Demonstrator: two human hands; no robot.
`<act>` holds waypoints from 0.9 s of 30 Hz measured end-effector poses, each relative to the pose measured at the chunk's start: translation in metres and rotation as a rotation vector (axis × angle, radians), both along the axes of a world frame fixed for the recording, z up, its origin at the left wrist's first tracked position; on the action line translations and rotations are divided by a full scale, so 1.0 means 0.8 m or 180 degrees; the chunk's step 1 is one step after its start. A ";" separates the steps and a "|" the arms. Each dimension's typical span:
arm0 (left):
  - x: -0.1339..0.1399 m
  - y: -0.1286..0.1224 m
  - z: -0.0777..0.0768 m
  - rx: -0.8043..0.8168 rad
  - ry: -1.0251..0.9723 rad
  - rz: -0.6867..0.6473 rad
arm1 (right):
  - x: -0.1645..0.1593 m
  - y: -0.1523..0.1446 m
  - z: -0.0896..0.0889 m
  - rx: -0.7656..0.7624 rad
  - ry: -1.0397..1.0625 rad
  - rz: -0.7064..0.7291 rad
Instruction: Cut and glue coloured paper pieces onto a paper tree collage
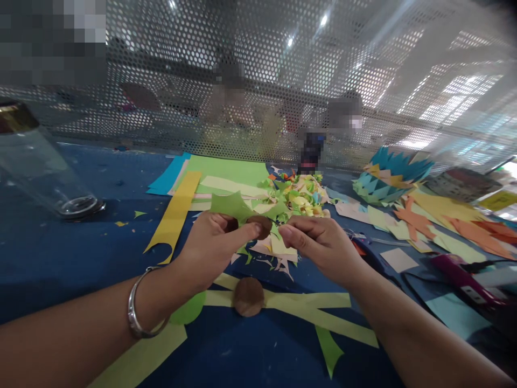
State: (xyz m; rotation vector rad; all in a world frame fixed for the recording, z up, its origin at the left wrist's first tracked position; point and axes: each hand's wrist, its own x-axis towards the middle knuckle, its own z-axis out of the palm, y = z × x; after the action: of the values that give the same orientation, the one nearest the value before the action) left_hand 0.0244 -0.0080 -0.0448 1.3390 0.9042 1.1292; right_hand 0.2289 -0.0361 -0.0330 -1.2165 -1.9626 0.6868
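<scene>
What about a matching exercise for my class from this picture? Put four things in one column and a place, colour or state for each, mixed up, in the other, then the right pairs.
Column one
1. Bottle
2. Left hand
3. Brown disc on the table
4. Zigzag paper ring

Column two
A. Lying on pale paper strips
B. Blue, orange and green
C. At the far left, transparent
D. Holding a green paper piece

Right pairs: 1-C, 2-D, 3-A, 4-B
</scene>
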 end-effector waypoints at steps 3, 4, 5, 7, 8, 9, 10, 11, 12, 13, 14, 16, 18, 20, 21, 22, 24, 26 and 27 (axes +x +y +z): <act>-0.002 0.004 -0.003 0.0032 -0.0132 -0.0117 | 0.000 0.000 0.001 0.0038 -0.0017 -0.0028; -0.002 0.004 -0.003 0.0028 -0.0160 -0.0116 | 0.000 0.000 0.001 0.0048 -0.0045 -0.0044; -0.003 0.005 -0.003 0.0007 -0.0178 -0.0117 | 0.001 0.000 0.001 0.0060 -0.0079 -0.0060; -0.003 0.005 -0.003 -0.0030 -0.0210 -0.0101 | 0.002 0.001 0.000 0.0085 -0.0141 -0.0084; -0.002 0.005 -0.003 -0.0026 -0.0227 -0.0089 | 0.002 0.001 0.000 0.0101 -0.0161 -0.0092; -0.002 0.005 -0.003 -0.0007 -0.0245 -0.0087 | 0.002 0.001 -0.001 0.0115 -0.0177 -0.0096; -0.002 0.004 -0.002 0.0019 -0.0270 -0.0091 | 0.002 0.002 -0.001 0.0127 -0.0189 -0.0102; -0.001 0.004 -0.002 0.0040 -0.0292 -0.0099 | 0.002 0.002 -0.001 0.0128 -0.0202 -0.0112; -0.001 0.004 -0.003 0.0059 -0.0313 -0.0098 | 0.002 0.002 -0.001 0.0127 -0.0211 -0.0127; -0.001 0.004 -0.003 0.0072 -0.0327 -0.0097 | 0.002 0.002 -0.001 0.0128 -0.0214 -0.0140; -0.001 0.004 -0.004 0.0075 -0.0335 -0.0092 | 0.002 0.001 -0.001 0.0130 -0.0213 -0.0150; -0.001 0.004 -0.005 0.0070 -0.0374 -0.0072 | 0.001 0.001 -0.001 0.0125 -0.0200 -0.0158; -0.001 0.004 -0.005 0.0054 -0.0427 -0.0083 | 0.001 0.000 -0.001 0.0120 -0.0189 -0.0156; -0.001 0.003 -0.004 0.0031 -0.0439 -0.0086 | 0.001 0.000 -0.001 0.0137 -0.0199 -0.0158; -0.001 0.003 -0.004 0.0028 -0.0422 -0.0076 | 0.001 0.000 -0.001 0.0151 -0.0207 -0.0166; -0.001 0.003 -0.003 0.0029 -0.0389 -0.0054 | 0.001 0.000 -0.001 0.0164 -0.0216 -0.0173; -0.001 0.003 -0.003 0.0039 -0.0323 0.0012 | 0.002 0.001 -0.001 0.0181 -0.0227 -0.0177; -0.002 0.003 -0.004 0.0058 -0.0277 0.0015 | 0.002 0.001 -0.002 0.0184 -0.0224 -0.0169; -0.002 0.003 -0.004 0.0071 -0.0261 -0.0022 | 0.002 0.001 -0.002 0.0185 -0.0219 -0.0156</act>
State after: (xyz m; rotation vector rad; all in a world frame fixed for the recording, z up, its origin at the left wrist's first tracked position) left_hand 0.0229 -0.0055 -0.0483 1.3034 0.8288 1.1835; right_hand 0.2307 -0.0356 -0.0344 -1.2639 -1.9880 0.5662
